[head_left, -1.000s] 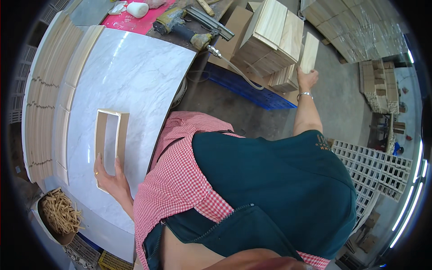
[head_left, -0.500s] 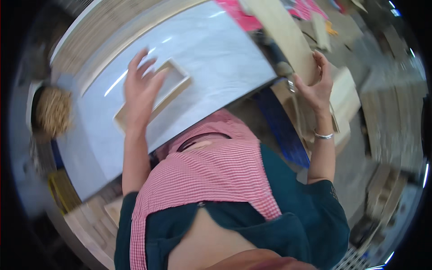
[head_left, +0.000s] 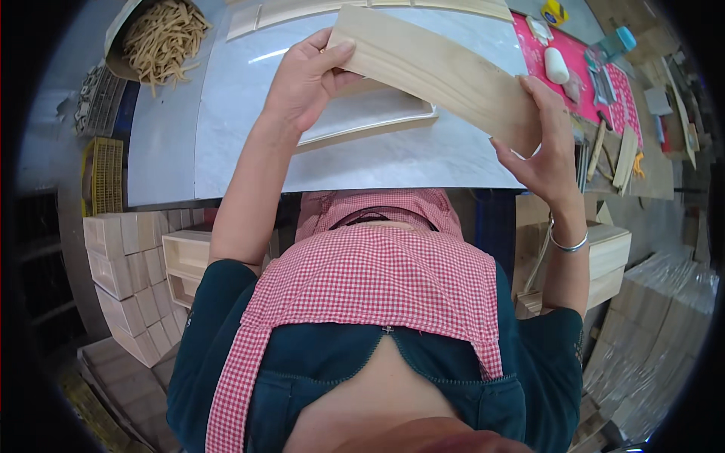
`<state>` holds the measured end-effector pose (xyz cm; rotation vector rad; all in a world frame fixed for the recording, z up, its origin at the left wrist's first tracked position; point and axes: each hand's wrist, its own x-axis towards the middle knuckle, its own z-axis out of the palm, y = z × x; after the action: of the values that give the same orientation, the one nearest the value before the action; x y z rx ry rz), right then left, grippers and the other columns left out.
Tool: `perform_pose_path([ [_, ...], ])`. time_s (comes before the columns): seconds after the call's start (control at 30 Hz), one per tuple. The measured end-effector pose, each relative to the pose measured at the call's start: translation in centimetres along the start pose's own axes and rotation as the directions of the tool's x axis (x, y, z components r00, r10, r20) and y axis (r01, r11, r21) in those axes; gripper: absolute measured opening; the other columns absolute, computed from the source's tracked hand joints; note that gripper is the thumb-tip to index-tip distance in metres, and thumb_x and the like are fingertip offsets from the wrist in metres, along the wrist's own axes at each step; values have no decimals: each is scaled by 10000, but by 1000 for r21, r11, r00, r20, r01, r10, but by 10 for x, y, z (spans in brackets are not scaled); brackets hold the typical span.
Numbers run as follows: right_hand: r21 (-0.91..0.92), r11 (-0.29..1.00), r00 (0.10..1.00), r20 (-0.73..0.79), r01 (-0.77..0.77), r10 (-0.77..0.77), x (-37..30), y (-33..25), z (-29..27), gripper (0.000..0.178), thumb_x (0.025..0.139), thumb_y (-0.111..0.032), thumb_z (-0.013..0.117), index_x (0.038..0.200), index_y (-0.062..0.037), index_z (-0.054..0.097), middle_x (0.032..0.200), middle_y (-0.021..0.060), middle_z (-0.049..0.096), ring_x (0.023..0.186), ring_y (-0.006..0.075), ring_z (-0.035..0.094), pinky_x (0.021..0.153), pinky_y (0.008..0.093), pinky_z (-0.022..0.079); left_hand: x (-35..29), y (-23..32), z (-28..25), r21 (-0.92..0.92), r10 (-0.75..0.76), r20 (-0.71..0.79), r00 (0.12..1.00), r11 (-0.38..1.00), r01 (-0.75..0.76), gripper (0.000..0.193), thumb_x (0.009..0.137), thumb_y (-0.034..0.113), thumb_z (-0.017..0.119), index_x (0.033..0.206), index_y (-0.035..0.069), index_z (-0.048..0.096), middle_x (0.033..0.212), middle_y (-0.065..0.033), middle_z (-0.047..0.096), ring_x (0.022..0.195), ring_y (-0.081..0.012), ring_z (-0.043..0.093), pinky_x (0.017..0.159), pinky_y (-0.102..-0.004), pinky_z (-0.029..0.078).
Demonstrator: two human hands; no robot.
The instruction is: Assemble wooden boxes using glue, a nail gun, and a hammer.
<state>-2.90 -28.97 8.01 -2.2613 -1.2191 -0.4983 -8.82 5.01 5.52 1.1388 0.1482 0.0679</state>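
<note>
A thin, pale wooden board (head_left: 434,72) is held up by its two ends above the table. My left hand (head_left: 311,75) is closed on the board's left end, thumb on top. At the other end, my right hand (head_left: 545,140) grips the edge between thumb and fingers. Below the board, an open rectangular wooden frame (head_left: 370,134) lies on the white marbled tabletop (head_left: 362,166); the board and my left hand hide part of it.
Thin wooden strips (head_left: 279,13) lie along the table's far side. At the left stands a bin of tan strips (head_left: 165,38), with a yellow crate (head_left: 106,174) below it. A pink cloth at right carries a white bottle (head_left: 556,66). Wooden boxes (head_left: 124,287) are stacked lower left.
The board has come from the right to over the table, and my left hand has closed on its other end. The view has turned and shifted.
</note>
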Motion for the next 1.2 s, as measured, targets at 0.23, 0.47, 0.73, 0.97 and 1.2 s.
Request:
perform_pose_path([
  [0.23, 575, 795, 775, -408, -192, 482, 19, -4, 16, 618, 869, -123, 773, 1391, 32, 480, 1349, 195, 580, 1120, 218, 606, 940, 310, 492, 23, -32, -18, -318, 128, 24, 991, 941, -114, 440, 969, 11, 579, 1383, -49, 442, 1278, -175, 589, 1152, -215, 608, 1059, -358, 496],
  [0.47, 399, 878, 817, -391, -263, 423, 41, -66, 54, 406, 900, 28, 626, 1301, 62, 573, 1372, 224, 578, 1237, 273, 589, 1042, 350, 470, -4, -25, 48, -119, 285, -78, 955, 949, -293, 554, 976, 38, 574, 1485, -27, 363, 1405, -193, 525, 1275, -232, 548, 1111, -338, 438],
  [0.73, 315, 947, 953, -300, 60, 40, 49, -99, 123, 512, 812, 69, 638, 1320, 59, 568, 1438, 219, 528, 1384, 394, 456, 1150, 456, 382, -39, -23, 62, -11, 183, -4, 983, 983, -183, 544, 1015, 95, 515, 1519, -11, 341, 1392, -169, 539, 1213, -187, 564, 1016, -281, 466],
  [0.97, 264, 949, 975, -184, 172, -126, 47, -89, 119, 543, 808, 17, 692, 1332, 54, 556, 1464, 256, 481, 1388, 412, 443, 1154, 466, 371, -38, -28, 36, -393, 113, 60, 992, 916, -80, 485, 1017, 85, 502, 1489, 15, 412, 1247, -134, 633, 1010, -100, 629, 816, -185, 505],
  [1.2, 220, 972, 952, -307, 83, -12, 56, -99, 107, 536, 832, -8, 701, 1337, 53, 530, 1378, 260, 546, 1306, 390, 515, 1103, 459, 419, -53, -18, 59, -118, 202, -78, 976, 970, -210, 433, 994, 120, 580, 1412, 37, 508, 1268, -131, 634, 1047, -176, 653, 883, -247, 517],
])
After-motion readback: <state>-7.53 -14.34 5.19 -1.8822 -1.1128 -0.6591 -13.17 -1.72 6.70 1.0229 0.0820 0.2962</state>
